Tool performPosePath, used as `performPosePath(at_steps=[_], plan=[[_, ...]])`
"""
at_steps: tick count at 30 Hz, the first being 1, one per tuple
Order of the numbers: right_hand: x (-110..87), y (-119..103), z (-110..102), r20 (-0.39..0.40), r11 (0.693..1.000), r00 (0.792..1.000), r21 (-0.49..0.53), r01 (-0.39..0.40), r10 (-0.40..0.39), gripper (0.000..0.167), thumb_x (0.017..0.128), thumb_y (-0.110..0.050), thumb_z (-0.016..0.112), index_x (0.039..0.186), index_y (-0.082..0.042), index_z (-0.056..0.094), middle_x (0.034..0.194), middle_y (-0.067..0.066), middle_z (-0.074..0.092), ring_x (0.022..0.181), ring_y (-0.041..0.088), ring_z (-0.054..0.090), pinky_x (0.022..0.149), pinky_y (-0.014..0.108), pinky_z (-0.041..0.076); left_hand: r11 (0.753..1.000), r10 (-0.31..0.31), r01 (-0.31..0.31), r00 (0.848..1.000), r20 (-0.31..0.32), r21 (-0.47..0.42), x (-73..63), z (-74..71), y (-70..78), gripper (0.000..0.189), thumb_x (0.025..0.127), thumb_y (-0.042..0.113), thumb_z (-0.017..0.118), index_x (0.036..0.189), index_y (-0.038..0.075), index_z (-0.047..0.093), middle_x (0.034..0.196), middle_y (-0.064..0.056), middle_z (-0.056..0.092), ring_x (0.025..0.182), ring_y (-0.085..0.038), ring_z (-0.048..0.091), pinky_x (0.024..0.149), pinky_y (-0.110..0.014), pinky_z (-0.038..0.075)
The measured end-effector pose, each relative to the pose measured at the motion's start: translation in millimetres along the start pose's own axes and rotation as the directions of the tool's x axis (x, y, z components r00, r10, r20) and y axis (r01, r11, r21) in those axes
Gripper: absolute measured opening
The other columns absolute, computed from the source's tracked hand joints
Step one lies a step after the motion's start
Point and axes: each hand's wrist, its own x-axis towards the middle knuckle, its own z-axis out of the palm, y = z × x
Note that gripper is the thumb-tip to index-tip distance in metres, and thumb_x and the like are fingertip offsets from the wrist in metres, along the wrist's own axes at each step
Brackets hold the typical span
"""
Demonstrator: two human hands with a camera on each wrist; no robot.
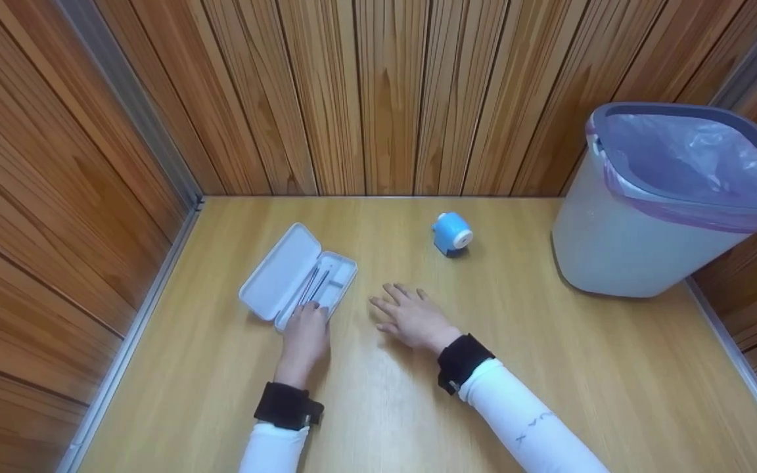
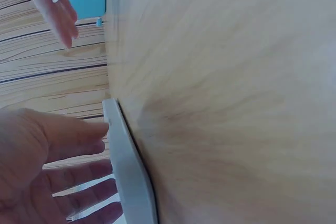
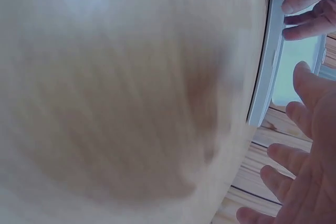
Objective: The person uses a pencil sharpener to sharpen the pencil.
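Pencil case: a light case point(image 1: 294, 281) lies on the table point(image 1: 378, 420), left of the middle, in front of the left hand point(image 1: 306, 332); its lid point(image 1: 280, 272) is folded back to the left, and its tray point(image 1: 345, 270) is on the right
In the tray: at least two thin sticks point(image 1: 319, 285), like pencils, lying side by side along the tray, next to the hinge side; a small bar point(image 1: 336, 284) crosses the other side; the near end is hidden by the hand
In the lid: just its smooth, pale inside shows
Left hand: at the near end of the tray, fingers dipping over the wall; the fingertips are hidden, so I cannot tell if they pinch a stick or hold nothing
Right hand: the right hand point(image 1: 411, 320) is over the table, to the right of the case and apart from it; its fingers are spread out and it holds nothing
Bin: a big pale bin point(image 1: 621, 243) with a dark rim stands at the back right; a thin, see-through purple bag point(image 1: 700, 151) lines it and folds over the rim; the bottom inside is out of sight
Blue sharpener: a small blue sharpener point(image 1: 451, 230) with a white round front stands near the back, between the case and the bin; I cannot see what is inside it
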Motion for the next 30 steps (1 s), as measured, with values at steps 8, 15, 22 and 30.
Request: performPosePath(at_steps=[8,15,22,30], plan=[[10.0,-13.2,1.8,0.048,1.000,0.999,-0.017,0.009,-0.008,0.058,0.103,-0.048,0.040,0.155,-0.025,0.031,0.160,0.010,0.022,0.146,0.032,0.019,0.113,0.058,0.021,0.997,-0.014,0.007,0.995,-0.096,-0.073,-5.3,5.6,-0.8,0.014,0.093,-0.004,0.059,0.100,-0.005,0.070,0.102,-0.027,0.059,0.093,-0.039,0.058,0.079,-0.050,0.051],[15.9,-18.7,-1.0,0.040,0.999,0.999,-0.024,0.035,-0.034,0.056,0.103,-0.045,0.043,0.153,-0.024,0.035,0.159,0.011,0.025,0.145,0.033,0.021,0.112,0.060,0.023,0.999,0.014,-0.017,0.998,-0.069,-0.043,-2.2,4.3,-2.5,0.011,0.092,-0.002,0.060,0.094,-0.003,0.072,0.090,-0.021,0.062,0.084,-0.034,0.061,0.074,-0.046,0.052],[21.8,-18.6,-3.5,0.040,0.997,0.999,-0.068,0.037,-0.034,0.056,0.102,-0.046,0.044,0.153,-0.023,0.035,0.160,0.011,0.024,0.145,0.032,0.022,0.110,0.060,0.026,0.997,0.018,-0.019,1.000,-0.011,-0.081,-1.2,-0.5,-2.0,0.014,0.092,0.000,0.061,0.096,0.001,0.075,0.098,-0.022,0.063,0.091,-0.037,0.062,0.078,-0.048,0.053],[24.0,-19.1,-0.2,0.082,0.999,0.997,-0.039,-0.011,0.014,0.057,0.102,-0.046,0.043,0.154,-0.024,0.033,0.161,0.010,0.018,0.147,0.032,0.015,0.112,0.060,0.021,0.966,-0.021,0.048,0.994,0.106,-0.256,-4.6,-2.0,3.4,0.018,0.090,-0.003,0.061,0.104,-0.001,0.072,0.119,-0.025,0.061,0.113,-0.042,0.057,0.097,-0.052,0.045]])
